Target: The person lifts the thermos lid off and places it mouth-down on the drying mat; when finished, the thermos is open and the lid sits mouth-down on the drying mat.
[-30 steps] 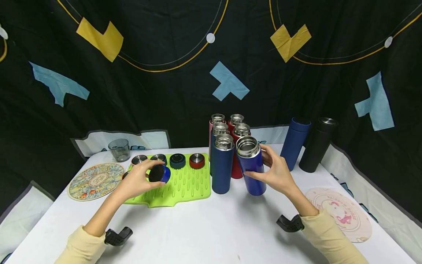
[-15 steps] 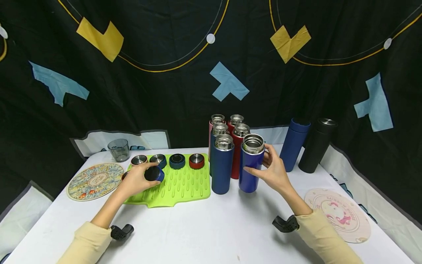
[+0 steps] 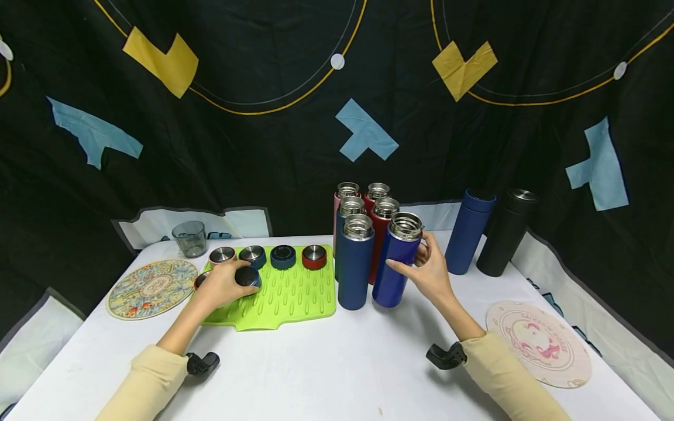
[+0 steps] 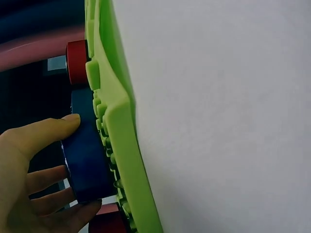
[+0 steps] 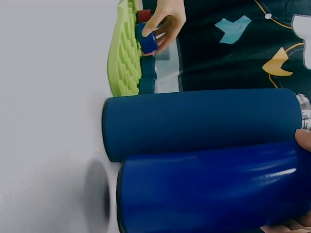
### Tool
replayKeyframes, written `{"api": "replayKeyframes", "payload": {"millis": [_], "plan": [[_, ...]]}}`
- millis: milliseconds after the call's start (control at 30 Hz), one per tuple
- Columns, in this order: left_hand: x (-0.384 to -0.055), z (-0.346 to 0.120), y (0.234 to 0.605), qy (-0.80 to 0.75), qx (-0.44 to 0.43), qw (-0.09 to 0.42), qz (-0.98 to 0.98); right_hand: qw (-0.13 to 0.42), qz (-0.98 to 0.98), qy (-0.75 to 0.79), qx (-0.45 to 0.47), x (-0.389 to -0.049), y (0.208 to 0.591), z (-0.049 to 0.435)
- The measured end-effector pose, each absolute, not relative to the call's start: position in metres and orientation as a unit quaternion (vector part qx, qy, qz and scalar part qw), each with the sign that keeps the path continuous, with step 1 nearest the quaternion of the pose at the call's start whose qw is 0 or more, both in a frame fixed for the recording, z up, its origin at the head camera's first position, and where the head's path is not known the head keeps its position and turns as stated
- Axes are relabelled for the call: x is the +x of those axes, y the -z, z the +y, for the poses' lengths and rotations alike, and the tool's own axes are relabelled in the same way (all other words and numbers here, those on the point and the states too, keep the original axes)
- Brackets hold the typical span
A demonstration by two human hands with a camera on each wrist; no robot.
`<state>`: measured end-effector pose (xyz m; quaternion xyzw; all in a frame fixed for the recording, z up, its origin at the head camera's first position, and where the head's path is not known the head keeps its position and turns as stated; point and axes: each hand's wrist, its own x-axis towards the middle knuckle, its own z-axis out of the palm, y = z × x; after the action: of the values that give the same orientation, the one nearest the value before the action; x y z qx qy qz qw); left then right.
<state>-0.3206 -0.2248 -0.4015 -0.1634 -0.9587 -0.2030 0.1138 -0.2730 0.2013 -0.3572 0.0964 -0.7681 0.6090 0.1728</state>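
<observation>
My left hand (image 3: 220, 285) pinches a blue bottle lid (image 3: 248, 278) on its edge between thumb and fingers. In the left wrist view the lid (image 4: 90, 167) lies against the nubs of the green drying mat (image 4: 119, 126), a red lid (image 4: 77, 62) beyond it. My right hand (image 3: 433, 273) grips an uncapped glossy blue vacuum bottle (image 3: 394, 275), its steel mouth leaning right. Close to its left an uncapped navy bottle (image 3: 354, 272) stands upright. In the right wrist view the blue bottle's base sits slightly higher than the navy one's, over a shadow.
Several uncapped bottles, among them a red one (image 3: 383, 242), stand behind. A capped navy bottle (image 3: 468, 234) and a black one (image 3: 506, 237) are at right. Lids, including a red lid (image 3: 314, 257), line the mat. A glass (image 3: 191, 240) and round placemats (image 3: 152, 289) lie around.
The left hand has lowered the blue lid onto the mat, moving left and down. The right hand has lowered the blue bottle toward the table, its base shifting left beside the navy bottle.
</observation>
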Motion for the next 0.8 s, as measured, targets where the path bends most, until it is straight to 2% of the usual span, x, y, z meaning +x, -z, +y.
{"api": "replayKeyframes", "payload": {"millis": [300,633,800], "plan": [[-0.323,-0.223,0.404,0.195,-0.146,0.098,-0.965,0.156,-0.777,-0.606,0.072,-0.275,0.358,0.194],[-0.315,-0.222,0.4,0.202,-0.158,0.092,-0.962,0.176,-0.78,-0.594,0.085,-0.26,0.348,0.182],[-0.303,-0.222,0.392,0.2,-0.157,0.113,-0.96,0.177,-0.781,-0.593,0.087,-0.265,0.354,0.183]]}}
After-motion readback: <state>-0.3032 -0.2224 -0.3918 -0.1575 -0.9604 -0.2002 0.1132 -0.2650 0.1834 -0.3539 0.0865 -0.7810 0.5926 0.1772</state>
